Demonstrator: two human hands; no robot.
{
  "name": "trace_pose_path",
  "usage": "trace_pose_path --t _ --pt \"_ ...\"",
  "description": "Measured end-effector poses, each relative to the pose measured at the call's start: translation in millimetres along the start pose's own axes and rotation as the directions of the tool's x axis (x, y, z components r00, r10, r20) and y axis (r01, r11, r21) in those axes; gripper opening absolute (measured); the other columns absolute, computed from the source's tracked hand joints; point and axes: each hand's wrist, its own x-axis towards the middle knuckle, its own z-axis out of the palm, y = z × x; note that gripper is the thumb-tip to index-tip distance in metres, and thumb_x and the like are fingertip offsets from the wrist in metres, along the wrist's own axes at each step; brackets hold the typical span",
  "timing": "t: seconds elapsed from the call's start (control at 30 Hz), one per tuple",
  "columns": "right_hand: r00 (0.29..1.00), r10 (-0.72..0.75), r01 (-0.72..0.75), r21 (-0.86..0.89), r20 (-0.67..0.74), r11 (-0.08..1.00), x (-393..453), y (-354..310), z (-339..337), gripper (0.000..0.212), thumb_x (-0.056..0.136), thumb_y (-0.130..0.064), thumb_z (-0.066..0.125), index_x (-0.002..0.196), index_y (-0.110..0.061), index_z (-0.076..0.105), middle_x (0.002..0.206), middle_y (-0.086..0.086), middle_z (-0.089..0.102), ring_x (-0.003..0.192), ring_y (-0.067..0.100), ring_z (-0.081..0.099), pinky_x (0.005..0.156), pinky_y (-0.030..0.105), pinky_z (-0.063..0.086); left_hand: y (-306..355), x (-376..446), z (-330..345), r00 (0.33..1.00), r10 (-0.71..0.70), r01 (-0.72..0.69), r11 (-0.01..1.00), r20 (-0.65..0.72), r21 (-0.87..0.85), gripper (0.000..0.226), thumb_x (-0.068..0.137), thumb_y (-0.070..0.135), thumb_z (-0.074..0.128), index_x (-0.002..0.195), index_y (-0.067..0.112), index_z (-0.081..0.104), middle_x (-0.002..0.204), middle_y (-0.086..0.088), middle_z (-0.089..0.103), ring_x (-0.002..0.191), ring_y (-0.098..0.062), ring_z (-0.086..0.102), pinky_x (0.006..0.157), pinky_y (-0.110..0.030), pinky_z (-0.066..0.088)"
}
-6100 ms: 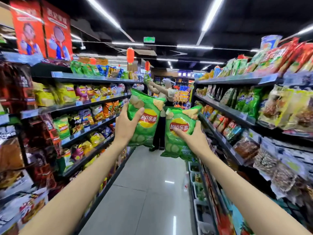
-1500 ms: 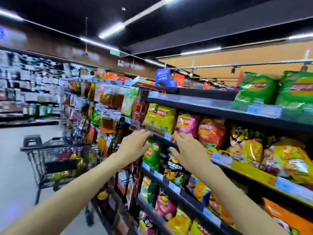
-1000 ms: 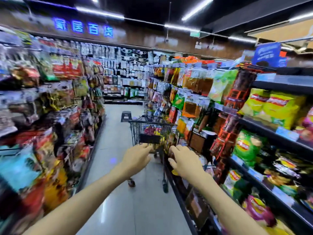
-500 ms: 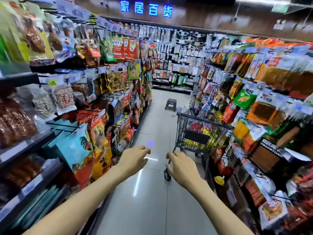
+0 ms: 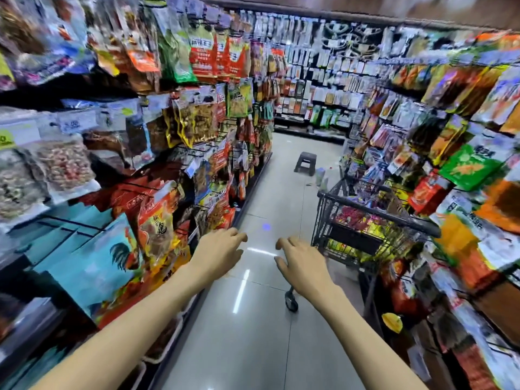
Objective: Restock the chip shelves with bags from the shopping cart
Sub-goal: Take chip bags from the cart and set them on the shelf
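Both arms out in front, bare, above the grey tiled floor (image 5: pixel 253 333). Left hand (image 5: pixel 218 253) palm down, fingers loosely curled, holding nothing. Right hand (image 5: pixel 302 266) the same: fingers slack and slightly spread, nothing in them, apart from the left and just short of the cart.

Cart (image 5: pixel 374 218) just beyond the right hand, black wire, parked tight against the right-hand racks; one caster (image 5: pixel 291 302) showing below the right wrist. In the basket: bags (image 5: pixel 357 218), a heap of red and pink packs on top, yellow and green ones lower, seen through the mesh. Blurred, so no brand or count to be told. Basket well filled, nothing above the rim.

Left-hand racks (image 5: pixel 118 164) near the left arm: teal packs with a rooster (image 5: pixel 92 257) at the bottom, red-orange packs just beside them, clear pouches of nuts higher up, price tags along the shelf edges.

Right-hand racks (image 5: pixel 464 164): hanging snack packs, green, orange, red, heavily smeared.

Further down the aisle, a small dark stool (image 5: pixel 305 163) on the floor, well beyond the cart. At the far end, a wall of small hanging goods (image 5: pixel 323 66).
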Motion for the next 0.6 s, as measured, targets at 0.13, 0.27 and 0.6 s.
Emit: trace_pose_path --t 0.13,0.27,0.6 --pt "0.999 -0.035 0.035 -0.012 0.027 0.999 60 12 22 0.031 0.100 -0.035 0.045 0.127 -0.020 0.050 0.120 0.001 0.056 0.114 0.025 0.051 0.078 0.036 0.045 -34 51 25 0.999 -0.034 0.034 0.999 0.016 0.013 0.028 0.095 0.037 0.053 0.122 0.029 0.058 0.113 0.008 0.062 0.097 -0.018 0.063 0.060 -0.027 0.041" --pt "0.999 -0.035 0.036 -0.018 0.028 0.999 135 27 45 0.030 0.100 -0.034 0.044 0.127 -0.021 0.050 0.121 -0.001 0.056 0.111 0.024 0.053 0.078 0.035 0.044 -69 115 47 0.999 -0.034 0.034 0.999 0.030 0.026 0.029 0.095 0.034 0.052 0.123 0.025 0.054 0.113 0.003 0.059 0.103 -0.024 0.060 0.063 -0.031 0.038" --pt "0.997 0.047 -0.048 -0.023 -0.060 0.999 352 75 70 0.032 0.101 -0.034 0.047 0.127 -0.017 0.053 0.121 0.003 0.057 0.113 0.029 0.054 0.079 0.037 0.043 -190 334 87 0.995 0.096 -0.096 0.995 0.007 0.019 0.034 0.095 0.031 0.050 0.128 0.024 0.054 0.116 0.001 0.059 0.105 -0.026 0.060 0.065 -0.032 0.039"
